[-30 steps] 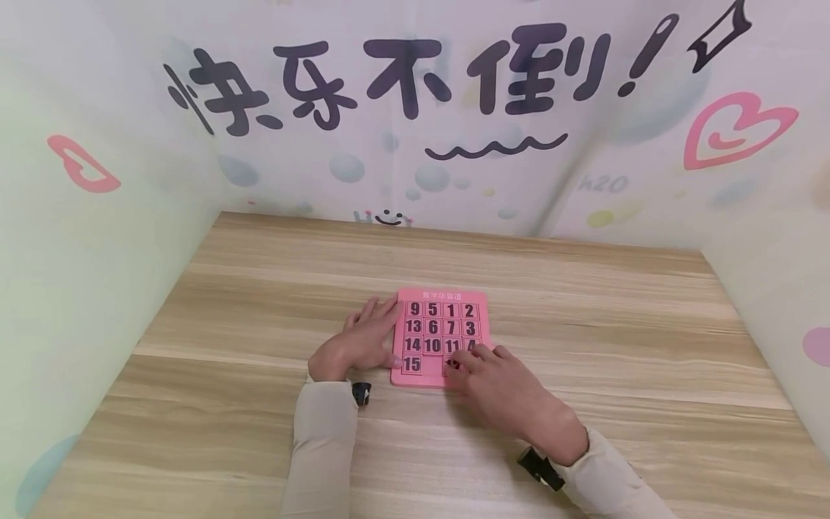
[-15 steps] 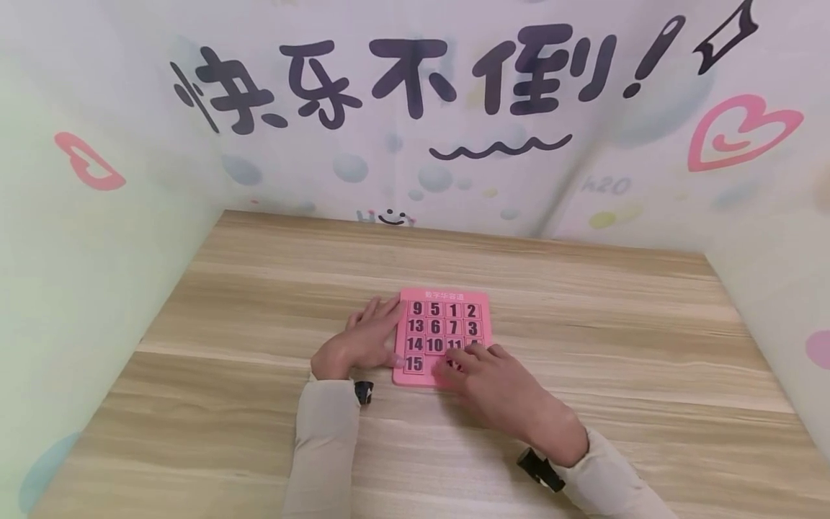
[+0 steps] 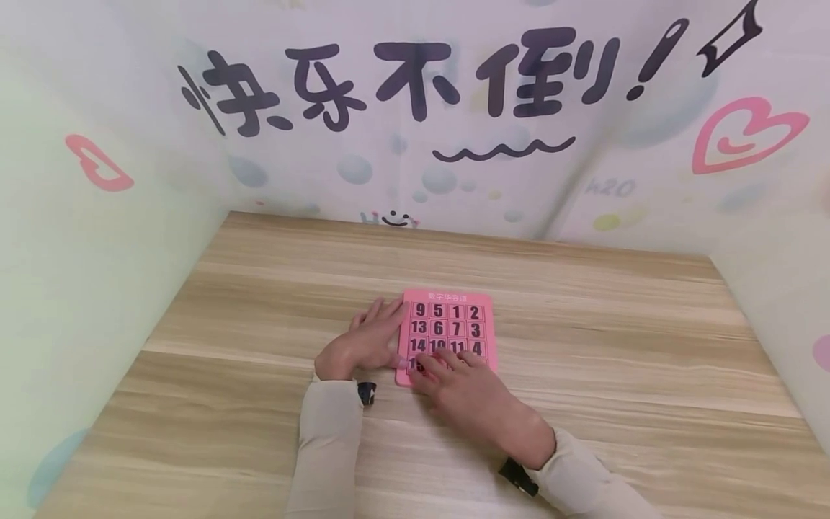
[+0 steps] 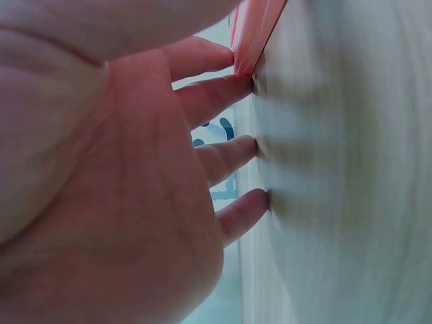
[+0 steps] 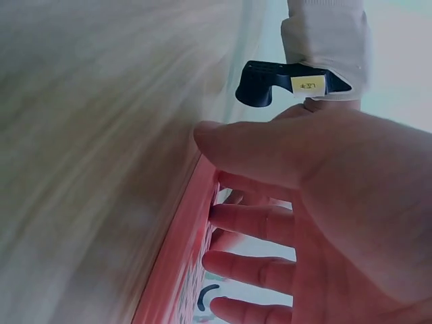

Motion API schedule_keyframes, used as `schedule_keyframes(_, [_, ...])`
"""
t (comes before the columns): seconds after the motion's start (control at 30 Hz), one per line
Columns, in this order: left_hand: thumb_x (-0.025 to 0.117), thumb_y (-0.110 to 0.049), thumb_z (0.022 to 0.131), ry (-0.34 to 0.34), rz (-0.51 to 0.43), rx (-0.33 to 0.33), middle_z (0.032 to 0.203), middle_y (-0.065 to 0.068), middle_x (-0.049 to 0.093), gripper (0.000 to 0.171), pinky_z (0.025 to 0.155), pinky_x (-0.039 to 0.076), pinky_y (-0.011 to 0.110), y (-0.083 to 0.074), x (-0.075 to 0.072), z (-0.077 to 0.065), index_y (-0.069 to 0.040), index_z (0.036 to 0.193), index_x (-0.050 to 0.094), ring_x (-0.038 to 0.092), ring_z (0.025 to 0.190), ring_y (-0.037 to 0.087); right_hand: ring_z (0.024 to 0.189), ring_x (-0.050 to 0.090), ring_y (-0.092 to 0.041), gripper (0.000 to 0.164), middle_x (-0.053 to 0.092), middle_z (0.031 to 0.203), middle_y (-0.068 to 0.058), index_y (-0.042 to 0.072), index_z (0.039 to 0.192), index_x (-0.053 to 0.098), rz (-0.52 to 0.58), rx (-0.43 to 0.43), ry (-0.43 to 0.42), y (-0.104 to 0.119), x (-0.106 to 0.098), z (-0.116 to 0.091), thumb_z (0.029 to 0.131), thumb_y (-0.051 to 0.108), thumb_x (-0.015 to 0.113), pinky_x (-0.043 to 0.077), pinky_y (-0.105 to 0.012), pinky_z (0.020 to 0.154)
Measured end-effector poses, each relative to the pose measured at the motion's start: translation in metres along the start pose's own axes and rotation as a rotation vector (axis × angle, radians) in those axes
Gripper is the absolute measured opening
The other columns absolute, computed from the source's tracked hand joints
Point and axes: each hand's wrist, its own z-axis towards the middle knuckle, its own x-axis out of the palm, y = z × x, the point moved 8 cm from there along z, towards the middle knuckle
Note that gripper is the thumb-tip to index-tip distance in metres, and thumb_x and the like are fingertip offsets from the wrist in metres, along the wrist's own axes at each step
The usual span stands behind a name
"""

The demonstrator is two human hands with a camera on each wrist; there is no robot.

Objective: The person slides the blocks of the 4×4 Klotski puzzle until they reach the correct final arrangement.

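A pink number slide puzzle (image 3: 418,295) lies flat on the wooden table (image 3: 570,324). Its upper rows read 9 5 1 2 and 13 6 7 3, with 14, 10, 11 and 4 below. My left hand (image 3: 362,346) rests against the puzzle's left edge, fingers spread and its thumb at the lower left. In the left wrist view, fingertips touch the puzzle's pink side (image 4: 256,34) and the table. My right hand (image 3: 476,400) reaches over the bottom row, its fingertips on the tiles at the left and hiding most of that row. Its extended fingers also show above the board (image 5: 182,236) in the right wrist view.
A white printed backdrop (image 3: 402,166) with large dark characters stands behind the table, and similar panels rise at the left and right. Black wrist cameras sit at the left cuff (image 3: 367,393) and right cuff (image 3: 519,477).
My right hand has moved left along the bottom row, from the right-hand tiles to the 15 tile. My left hand stays at the puzzle's edge. The view has shifted slightly.
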Motion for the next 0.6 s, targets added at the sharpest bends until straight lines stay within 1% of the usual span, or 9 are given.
schedule_keyframes(0.13, [0.078,-0.021,0.083,-0.001,0.004,0.005,0.168,0.007,0.006,0.099,0.122,0.000,0.056,0.0000,-0.0004,-0.0002,-0.010,0.159,0.015,-0.007,0.154,0.033,0.132,0.052,-0.028,0.049,0.054,0.145,-0.001,0.025,0.142,0.056,-0.017,-0.001,-0.002,0.0008,0.0004,0.0010,0.097,0.043,0.059,0.045,-0.047,0.107])
schedule_keyframes(0.6, [0.077,-0.022,0.084,0.006,0.003,0.007,0.168,0.005,0.004,0.099,0.122,0.000,0.056,0.0009,-0.0004,-0.0001,-0.011,0.160,0.014,-0.007,0.153,0.033,0.131,0.052,-0.031,0.043,0.054,0.145,-0.005,0.023,0.137,0.061,0.045,0.019,0.037,-0.0051,-0.0032,-0.0025,0.096,0.036,0.061,0.044,-0.051,0.107])
